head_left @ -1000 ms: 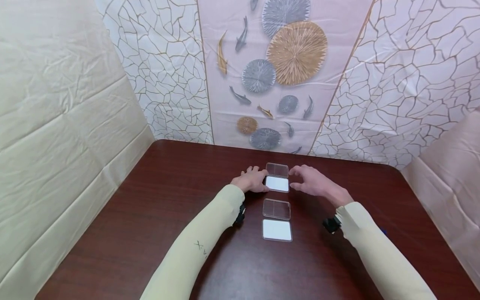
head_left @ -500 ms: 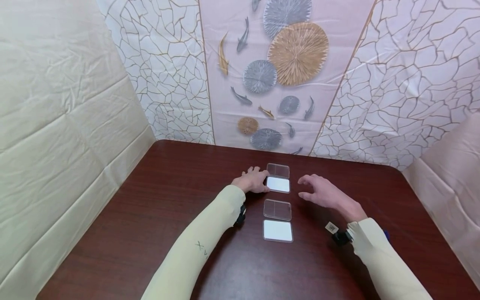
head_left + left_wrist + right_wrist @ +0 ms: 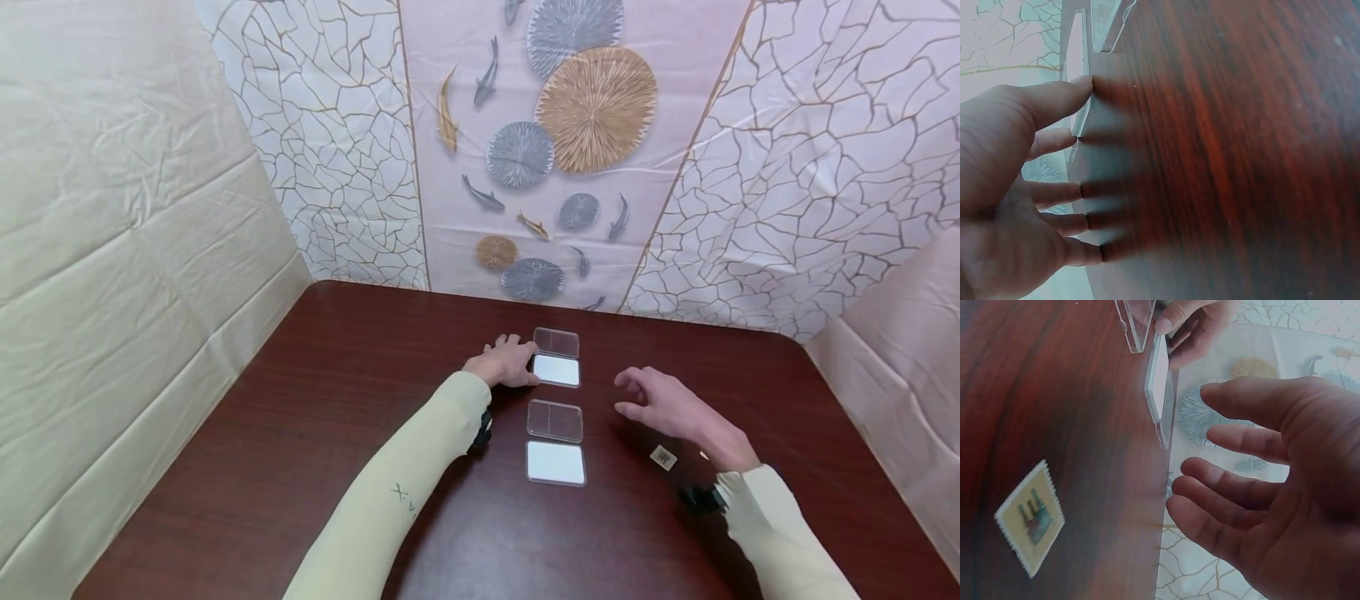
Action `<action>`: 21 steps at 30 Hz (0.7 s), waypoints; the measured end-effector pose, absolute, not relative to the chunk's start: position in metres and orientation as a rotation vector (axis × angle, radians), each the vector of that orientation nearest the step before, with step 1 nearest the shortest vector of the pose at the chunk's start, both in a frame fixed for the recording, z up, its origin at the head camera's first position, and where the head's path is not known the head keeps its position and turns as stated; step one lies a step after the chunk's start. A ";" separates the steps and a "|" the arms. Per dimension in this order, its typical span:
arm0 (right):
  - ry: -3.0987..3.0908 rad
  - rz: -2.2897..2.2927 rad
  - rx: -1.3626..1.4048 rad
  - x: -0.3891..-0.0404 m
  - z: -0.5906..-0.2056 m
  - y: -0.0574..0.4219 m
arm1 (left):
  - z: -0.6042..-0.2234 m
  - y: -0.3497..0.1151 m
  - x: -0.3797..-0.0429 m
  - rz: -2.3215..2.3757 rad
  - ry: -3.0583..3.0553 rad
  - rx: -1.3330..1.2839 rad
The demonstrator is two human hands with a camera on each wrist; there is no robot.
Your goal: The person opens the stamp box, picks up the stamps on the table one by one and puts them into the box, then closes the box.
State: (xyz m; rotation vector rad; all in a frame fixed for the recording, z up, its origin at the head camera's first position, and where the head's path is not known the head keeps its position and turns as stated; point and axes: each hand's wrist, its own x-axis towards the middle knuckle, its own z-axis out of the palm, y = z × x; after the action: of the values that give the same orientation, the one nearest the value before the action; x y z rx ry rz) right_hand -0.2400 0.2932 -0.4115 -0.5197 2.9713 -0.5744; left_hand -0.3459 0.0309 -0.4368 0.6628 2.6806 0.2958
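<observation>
Far case [image 3: 557,356] and near case [image 3: 556,442] are opened; the stamp [image 3: 663,457] is seen outside, at right. The far case is touched by the left hand's [image 3: 504,364] spread fingers, nothing by the right hand's [image 3: 670,407] curved ones.

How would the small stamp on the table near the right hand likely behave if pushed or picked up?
The stamp looks paper-thin with a toothed edge, so it is probably very light and bendy. Lying flat on the smooth-looking tabletop, it would likely slide rather than roll, and may be fiddly to lift.
</observation>
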 end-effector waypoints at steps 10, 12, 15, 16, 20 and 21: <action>2.987 -0.569 -0.496 -0.225 -0.415 0.304 | -0.441 0.030 -0.347 0.308 2.682 0.667; 2.995 -0.562 -0.493 -0.222 -0.416 0.307 | -0.441 0.031 -0.347 0.314 2.681 0.668; 2.998 -0.552 -0.500 -0.219 -0.417 0.310 | -0.441 0.030 -0.347 0.306 2.682 0.679; 2.996 -0.548 -0.499 -0.217 -0.417 0.311 | -0.441 0.030 -0.347 0.300 2.682 0.685; 2.981 -0.533 -0.490 -0.212 -0.419 0.314 | -0.441 0.030 -0.347 0.289 2.686 0.690; 2.980 -0.529 -0.487 -0.211 -0.420 0.315 | -0.441 0.030 -0.347 0.287 2.688 0.686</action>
State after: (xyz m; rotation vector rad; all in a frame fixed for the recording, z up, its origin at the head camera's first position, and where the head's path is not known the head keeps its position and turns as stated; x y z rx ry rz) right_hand -0.2106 0.3151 -0.4198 -0.4868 2.9801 -0.5290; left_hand -0.3469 0.0302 -0.4408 0.6864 2.6878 0.2873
